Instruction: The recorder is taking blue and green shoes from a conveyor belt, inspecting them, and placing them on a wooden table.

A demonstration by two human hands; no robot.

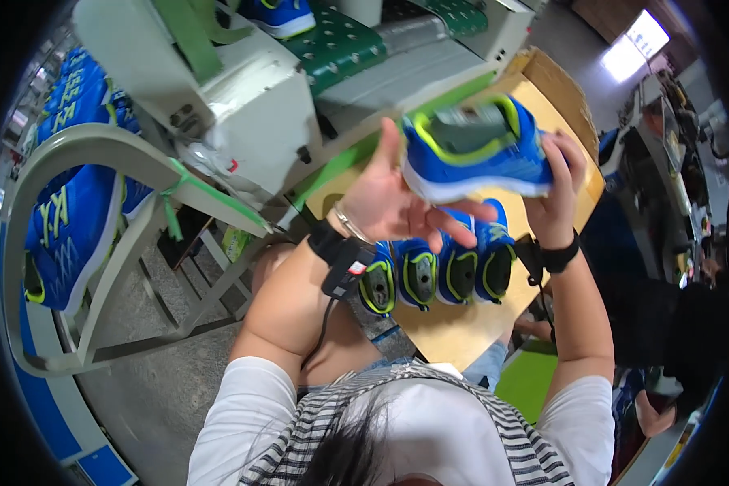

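A blue sports shoe (478,166) with a yellow-green lined collar and white sole is up in the air above the table. My right hand (560,182) grips one end of it, fingers wrapped round. At the shoe's other end is my left hand (393,194), open, with its thumb raised beside the shoe and its fingers spread under the sole. Whether the left hand touches the shoe I cannot tell. Below both hands, several blue shoes (459,279) of the same kind stand side by side on the light wooden table (454,332), openings toward me.
A green conveyor belt (340,44) runs through a white machine (255,113) ahead, carrying a blue shoe (279,18). More blue shoes (73,227) sit on a grey-framed rack (97,142) at my left. A cardboard box (563,89) borders the table's far right. Another person's arm (652,413) shows at lower right.
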